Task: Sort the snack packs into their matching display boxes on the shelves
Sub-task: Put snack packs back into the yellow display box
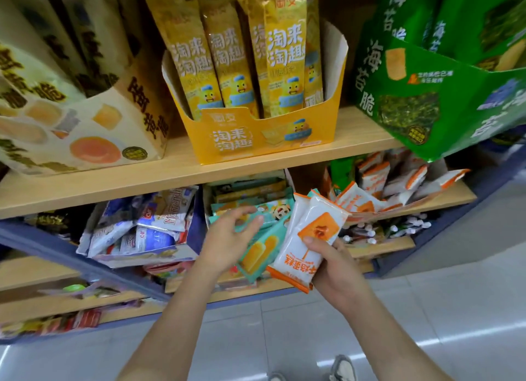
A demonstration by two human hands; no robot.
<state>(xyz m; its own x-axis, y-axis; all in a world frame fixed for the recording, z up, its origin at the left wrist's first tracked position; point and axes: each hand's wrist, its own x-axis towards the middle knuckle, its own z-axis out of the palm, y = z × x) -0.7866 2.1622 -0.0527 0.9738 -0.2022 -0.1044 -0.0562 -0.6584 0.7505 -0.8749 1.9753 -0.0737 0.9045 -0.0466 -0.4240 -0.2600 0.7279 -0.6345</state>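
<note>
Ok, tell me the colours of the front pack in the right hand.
The pack is white with orange ends and an orange square, in the head view.

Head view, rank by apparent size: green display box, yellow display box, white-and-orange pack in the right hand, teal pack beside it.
1. green display box, nearer the camera and cropped, so unsure.
2. yellow display box.
3. white-and-orange pack and teal pack: alike; the teal one is partly hidden.
</note>
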